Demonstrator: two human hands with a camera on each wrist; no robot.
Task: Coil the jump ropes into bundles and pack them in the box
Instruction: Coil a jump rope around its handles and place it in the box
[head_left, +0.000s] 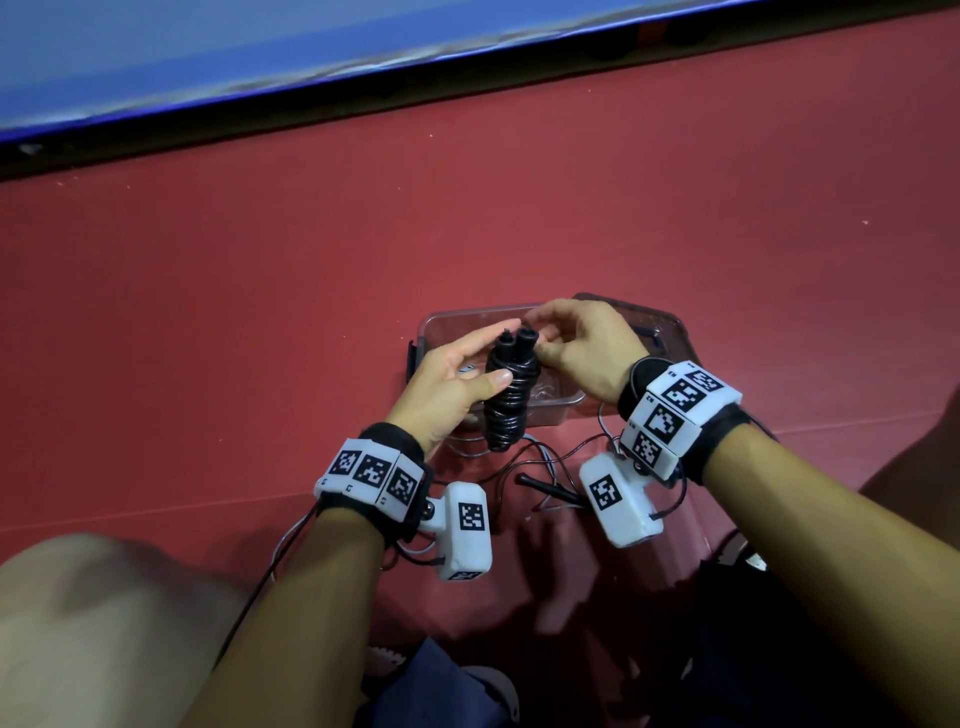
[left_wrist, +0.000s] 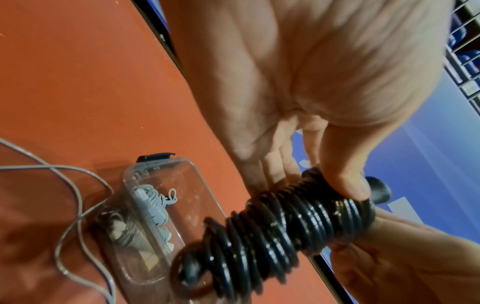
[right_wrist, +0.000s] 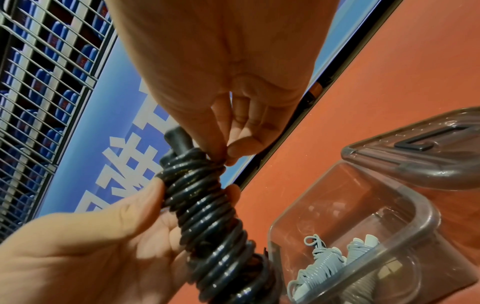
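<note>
A black jump rope (head_left: 509, 397) is wound tightly round its two handles into a bundle (left_wrist: 285, 222) (right_wrist: 207, 216). My left hand (head_left: 457, 379) grips the bundle upright, thumb across its front. My right hand (head_left: 576, 345) pinches the rope's end at the top of the bundle (right_wrist: 223, 158), thumb against fingertips. Both hands hover just above the clear plastic box (head_left: 431, 327) (right_wrist: 415, 205) on the red floor. A coiled grey rope bundle (right_wrist: 319, 267) (left_wrist: 153, 203) lies inside the box.
The box's clear lid (head_left: 660, 322) (right_wrist: 426, 152) with a dark clip lies behind the box to the right. Loose grey and black rope (head_left: 540, 467) (left_wrist: 67, 205) lies on the red floor (head_left: 467, 208) near my wrists. A blue banner wall (head_left: 260, 47) runs along the far side.
</note>
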